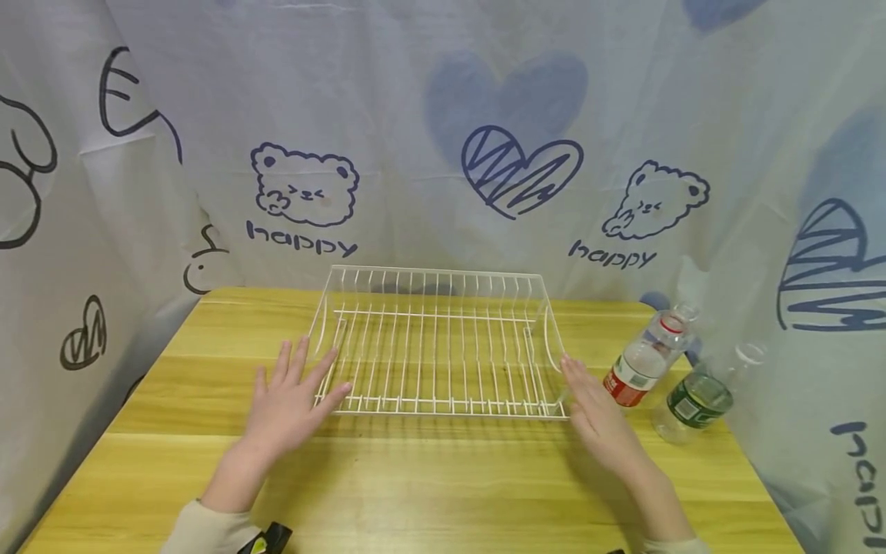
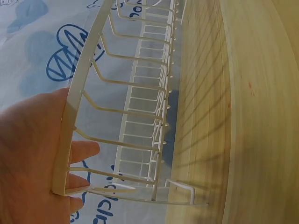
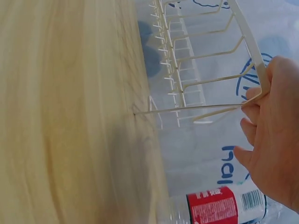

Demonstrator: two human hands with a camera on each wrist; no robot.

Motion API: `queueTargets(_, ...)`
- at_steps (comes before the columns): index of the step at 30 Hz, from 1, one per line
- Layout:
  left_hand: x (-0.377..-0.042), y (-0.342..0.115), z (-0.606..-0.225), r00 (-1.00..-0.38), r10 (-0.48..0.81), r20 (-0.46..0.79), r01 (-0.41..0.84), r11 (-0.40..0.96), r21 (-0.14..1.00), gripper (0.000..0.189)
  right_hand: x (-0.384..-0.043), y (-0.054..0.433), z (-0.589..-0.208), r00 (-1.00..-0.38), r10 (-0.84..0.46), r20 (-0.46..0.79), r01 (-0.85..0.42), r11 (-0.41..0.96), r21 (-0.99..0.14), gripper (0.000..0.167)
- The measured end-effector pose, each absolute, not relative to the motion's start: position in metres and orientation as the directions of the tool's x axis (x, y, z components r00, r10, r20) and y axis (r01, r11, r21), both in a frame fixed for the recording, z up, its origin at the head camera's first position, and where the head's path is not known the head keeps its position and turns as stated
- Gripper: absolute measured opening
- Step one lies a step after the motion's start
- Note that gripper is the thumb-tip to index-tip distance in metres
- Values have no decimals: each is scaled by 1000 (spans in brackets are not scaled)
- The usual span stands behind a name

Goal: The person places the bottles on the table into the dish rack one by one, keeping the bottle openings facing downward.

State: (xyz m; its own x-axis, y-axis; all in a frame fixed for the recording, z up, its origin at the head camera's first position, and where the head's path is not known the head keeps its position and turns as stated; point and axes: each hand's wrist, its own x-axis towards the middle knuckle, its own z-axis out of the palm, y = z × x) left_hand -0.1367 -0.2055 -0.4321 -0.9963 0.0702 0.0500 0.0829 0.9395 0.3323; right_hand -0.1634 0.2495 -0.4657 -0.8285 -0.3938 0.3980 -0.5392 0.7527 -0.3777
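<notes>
A white wire dish rack [image 1: 443,414] sits on the wooden table, its long side towards me. At its left front corner is my left hand [image 1: 287,412], fingers spread and nearly straight, with the thumb side over the corner. In the left wrist view, the fingers show past the rack's end rim [image 2: 70,126]. My right hand [image 1: 605,427] lies along the opposite end, fingers extended and close together, fingertips right at the side rim. From the right wrist, that hand overlaps the rack's upper corner [image 3: 258,70], and part of the fingers is hidden behind it.
Just right of my right hand stands a clear plastic bottle with a red and white label [image 1: 630,381]. Beside it is another clear bottle with a green label [image 1: 699,402], near the table's right edge. A printed curtain [image 1: 408,200] hangs behind the table [image 1: 429,485] and along its sides.
</notes>
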Motion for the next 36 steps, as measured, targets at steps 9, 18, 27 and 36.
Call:
queueTargets(9, -139, -194, -432, -996, 74, 57, 89, 937, 338, 74, -161, 261, -465, -817, -400, 415, -543, 775, -322, 60)
queueTargets(18, -139, -191, -433, -995, 76, 65, 94, 936, 338, 76, -158, 266, -460, -811, -389, 437, -532, 803, -271, 56)
queueTargets(27, -141, -191, -434, -995, 76, 70, 96, 933, 347, 76, -154, 281, -451, -720, -328, 611, -566, 787, -244, 60)
queueTargets(36, -139, -190, -436, -994, 80, 79, 103, 932, 347, 76, -149, 312, -433, -516, -180, 838, -566, 805, -176, 69)
